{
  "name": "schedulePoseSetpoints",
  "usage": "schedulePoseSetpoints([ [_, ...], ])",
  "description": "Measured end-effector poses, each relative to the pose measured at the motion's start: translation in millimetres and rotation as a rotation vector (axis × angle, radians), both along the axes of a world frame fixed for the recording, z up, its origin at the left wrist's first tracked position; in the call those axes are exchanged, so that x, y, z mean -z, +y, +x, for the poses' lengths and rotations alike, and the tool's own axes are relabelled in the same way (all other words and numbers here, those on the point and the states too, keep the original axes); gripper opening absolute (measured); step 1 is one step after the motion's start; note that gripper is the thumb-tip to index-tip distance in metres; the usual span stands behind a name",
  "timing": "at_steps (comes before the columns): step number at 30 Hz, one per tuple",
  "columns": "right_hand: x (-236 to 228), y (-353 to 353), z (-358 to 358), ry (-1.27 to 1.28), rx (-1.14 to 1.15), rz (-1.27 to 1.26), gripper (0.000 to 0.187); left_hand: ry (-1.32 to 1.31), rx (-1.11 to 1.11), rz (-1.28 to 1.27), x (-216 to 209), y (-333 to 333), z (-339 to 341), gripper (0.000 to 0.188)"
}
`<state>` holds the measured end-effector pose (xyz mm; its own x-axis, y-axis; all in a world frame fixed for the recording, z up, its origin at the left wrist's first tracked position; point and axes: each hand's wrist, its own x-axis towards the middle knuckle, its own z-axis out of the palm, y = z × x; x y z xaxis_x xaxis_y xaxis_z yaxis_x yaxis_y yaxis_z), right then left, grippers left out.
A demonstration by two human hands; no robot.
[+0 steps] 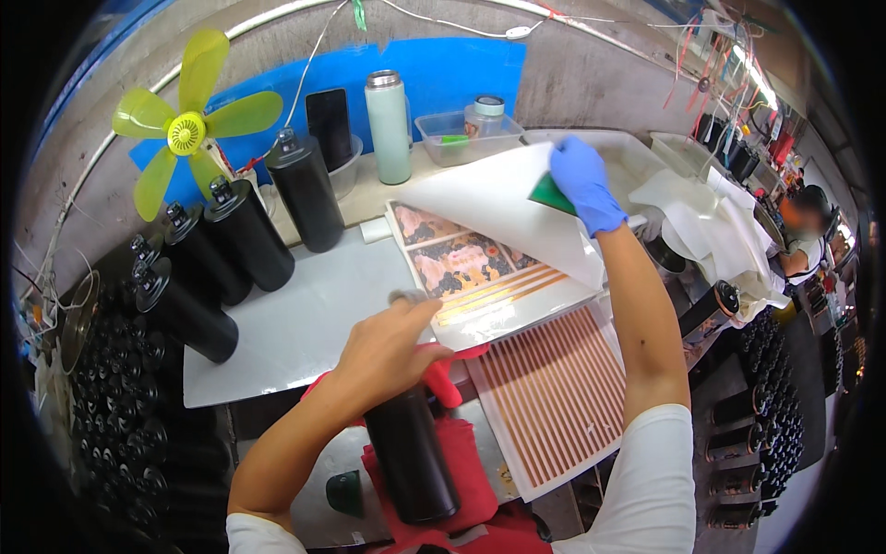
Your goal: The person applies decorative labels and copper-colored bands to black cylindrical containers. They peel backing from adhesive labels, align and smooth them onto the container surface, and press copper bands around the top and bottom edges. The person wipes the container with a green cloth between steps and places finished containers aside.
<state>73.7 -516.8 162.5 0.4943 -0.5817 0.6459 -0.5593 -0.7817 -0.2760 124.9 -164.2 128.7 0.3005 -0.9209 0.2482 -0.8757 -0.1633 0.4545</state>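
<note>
My right hand [583, 185], in a blue glove, is closed around a flat green scraper [552, 194]. It is at the raised edge of a white cover sheet [489, 185], folded back from a printed sheet [461, 263] with pink, black and gold patterns. Whether its fingers also pinch the cover sheet is hidden. My bare left hand [392, 346] is at the printed sheet's near left edge, thumb and forefinger apart. A blurred grey spot by its fingers cannot be made out. Below that hand, a black bottle [413, 462] leans on a red cloth [471, 452], its top hidden.
Several black bottles [305, 194] stand left, near a yellow-green fan [186, 134]. Behind are a pale green flask [389, 129] and a clear tub [443, 148]. A striped sheet [554, 397] lies right; another green scraper [345, 494] lies low. A person [808, 231] is far right.
</note>
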Motion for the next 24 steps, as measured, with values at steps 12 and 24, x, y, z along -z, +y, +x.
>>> schedulePoseSetpoints([
  [12, 48.6, 69.6, -153.8, -0.099, -0.175, 0.566, 0.027, 0.135, -0.198, -0.268, 22.2, 109.3, -15.6, 0.036],
  [24, 24.4, 353.0, -150.1, -0.251, -0.796, 0.474, 0.037, 0.832, -0.320, -0.702, 58.6, 183.1, -84.9, 0.030],
])
